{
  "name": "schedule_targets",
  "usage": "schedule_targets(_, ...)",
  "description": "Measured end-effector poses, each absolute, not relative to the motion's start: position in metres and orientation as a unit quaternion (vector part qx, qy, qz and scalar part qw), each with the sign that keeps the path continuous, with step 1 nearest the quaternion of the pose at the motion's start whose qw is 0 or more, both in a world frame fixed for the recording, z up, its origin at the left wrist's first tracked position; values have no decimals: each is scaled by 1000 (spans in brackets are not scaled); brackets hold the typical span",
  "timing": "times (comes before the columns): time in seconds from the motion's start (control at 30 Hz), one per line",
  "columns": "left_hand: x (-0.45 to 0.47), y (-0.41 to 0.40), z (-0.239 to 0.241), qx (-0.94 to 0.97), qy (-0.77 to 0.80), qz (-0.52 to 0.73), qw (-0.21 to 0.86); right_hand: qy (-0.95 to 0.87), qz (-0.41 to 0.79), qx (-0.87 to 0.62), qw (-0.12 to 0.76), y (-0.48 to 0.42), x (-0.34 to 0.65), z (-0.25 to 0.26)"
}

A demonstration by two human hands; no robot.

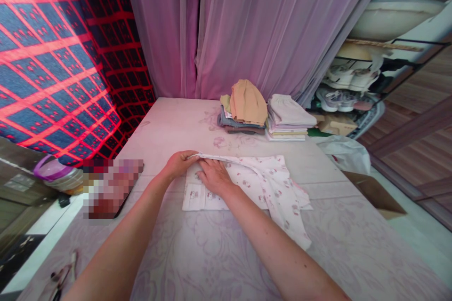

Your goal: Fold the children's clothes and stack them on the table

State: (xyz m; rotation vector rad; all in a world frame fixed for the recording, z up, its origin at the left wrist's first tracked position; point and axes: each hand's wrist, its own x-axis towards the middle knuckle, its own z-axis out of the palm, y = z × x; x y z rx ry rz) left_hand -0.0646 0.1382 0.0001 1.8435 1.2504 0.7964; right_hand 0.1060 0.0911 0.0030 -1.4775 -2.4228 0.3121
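A white garment with small printed figures lies partly folded on the table in front of me. One narrow part of it, like a sleeve or leg, slants toward me at the lower right. My left hand is closed on the garment's far left edge, with thumb and fingers pinching the cloth. Just to its right, my right hand lies flat on the garment, its fingers stretched toward the pinched edge. Whether the fold covers some of its fingertips I cannot tell.
Behind the garment stand a stack of coloured clothes and a stack of pale folded clothes. A blurred flat object lies at the table's left edge, a cable at the lower left. Right of the table are a cardboard box and a shoe rack.
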Motion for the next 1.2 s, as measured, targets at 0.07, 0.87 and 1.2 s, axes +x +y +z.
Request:
schedule_targets(0.07,-68,133,-2,728,481,296,390,-829,100,-531,142,83,115,5)
schedule_targets(0.87,-75,118,-1,857,435,170,218,-797,41,-594,100,81,217,3)
schedule_targets(1.2,-25,116,4,857,480,155,108,-822,99,-553,93,96,185,12)
